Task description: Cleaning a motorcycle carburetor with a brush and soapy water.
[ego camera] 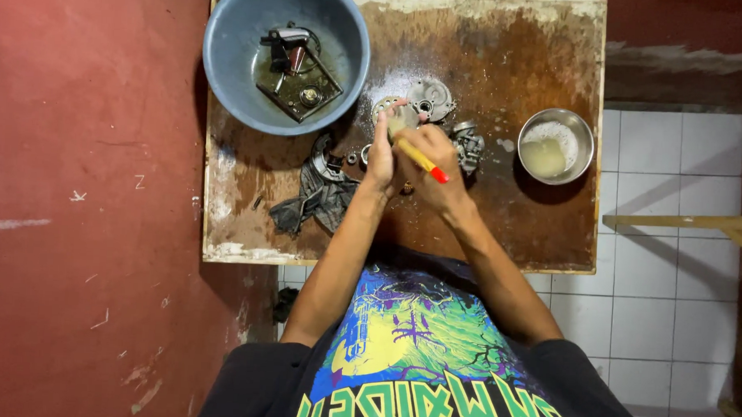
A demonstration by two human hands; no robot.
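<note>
Left hand (pixel 381 151) fingers closed around a small round metal part (pixel 403 117), holding it just above the board. Right hand (pixel 434 157) fingers closed on a brush with a yellow handle and red end (pixel 422 160); the bristle end sits against the held part, the red end points back toward the person.

Both hands are over the middle of a worn, stained wooden board (pixel 508 57), wet and soapy around the work spot.

Around the hands:
- Round grey metal cover (pixel 431 98) lies on the board just beyond the held part, touching or nearly touching the foam patch.
- Small metal assembly (pixel 469 144) just beside the right hand, on its right.
- Dark greasy rag (pixel 318 194) beside the left wrist, with a dark curved part (pixel 322 153) just above it.
- Blue plastic basin (pixel 228 55) at the board's far left corner, murky liquid in it, with a square metal housing (pixel 297 78) lying inside.
- Small steel bowl (pixel 583 138) at the right, well apart from the hands, holding cloudy foamy liquid.

Board stands against a red wall (pixel 84 182); white tiled floor (pixel 665 268) at right.
</note>
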